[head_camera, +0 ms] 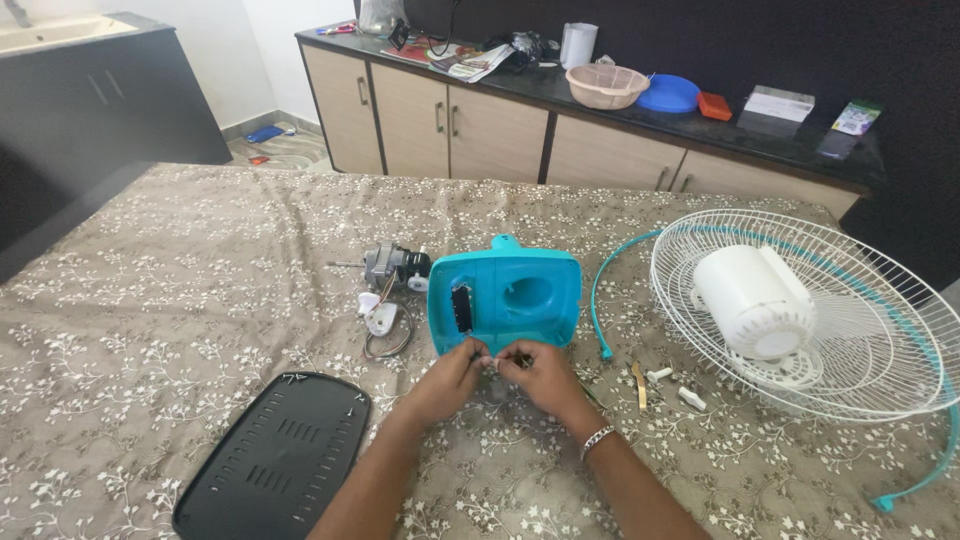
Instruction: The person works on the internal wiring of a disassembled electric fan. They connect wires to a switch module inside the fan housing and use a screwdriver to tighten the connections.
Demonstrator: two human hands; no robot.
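Landmark: the turquoise plastic fan housing shell, lying on the brown floral-patterned tablecloth with its hollow side facing up.

Far to the left of the shell and nearer the camera, a black oval plastic cover plate with ventilation slots is lying flat. Just left of the shell, a small grey metal fan motor with a projecting shaft is resting, with a white plastic part and looped wires lying just in front of it.

At the near edge of the shell, the left hand is meeting the right hand. The fingertips of both hands are pinching narrowly together on a small item; it is too small to identify. The right wrist is wearing a silver metal bracelet.

Right of the shell, a thin turquoise plastic rim ring is curving, with a brass-coloured strip and small white plastic pieces lying near it. Far right, a white wire fan guard is carrying a white cylindrical plastic motor cover.
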